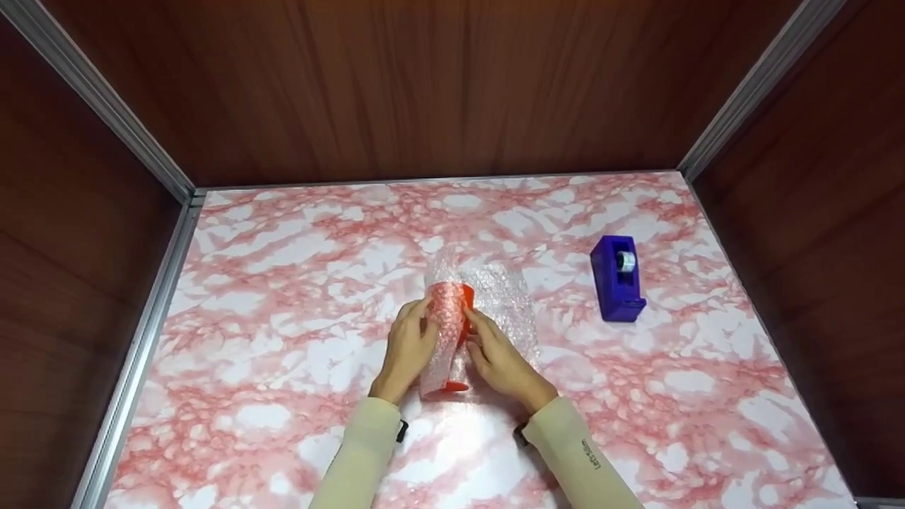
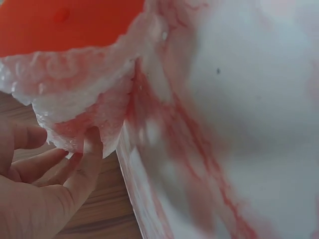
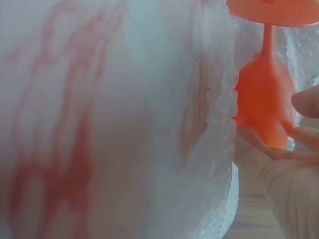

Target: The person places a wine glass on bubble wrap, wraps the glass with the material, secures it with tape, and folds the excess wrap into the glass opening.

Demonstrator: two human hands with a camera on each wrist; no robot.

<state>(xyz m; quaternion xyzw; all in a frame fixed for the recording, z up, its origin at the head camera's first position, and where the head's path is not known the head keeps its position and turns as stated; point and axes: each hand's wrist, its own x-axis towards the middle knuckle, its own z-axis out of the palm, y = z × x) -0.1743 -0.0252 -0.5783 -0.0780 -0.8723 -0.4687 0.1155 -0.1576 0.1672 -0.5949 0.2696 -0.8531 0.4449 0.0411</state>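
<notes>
An orange stemmed goblet [image 1: 468,298] lies on its side on a sheet of bubble wrap [image 1: 503,293], its foot toward the person. One flap of the wrap is folded over the goblet's left part. My left hand [image 1: 409,343] holds that flap against the goblet; in the left wrist view its fingers [image 2: 90,154] are at the wrap, below the orange foot [image 2: 65,25]. On the other side, my right hand [image 1: 503,359] grips the goblet's bowl [image 3: 264,94], thumb and fingers around its uncovered side. The right part of the wrap lies flat under the right hand.
To the right on the red-and-white marbled table [image 1: 283,297] stands a purple tape dispenser [image 1: 615,286] with a roll of clear tape [image 1: 626,261]. Dark wood panels [image 1: 438,92] with metal frame edges rise behind and at both sides.
</notes>
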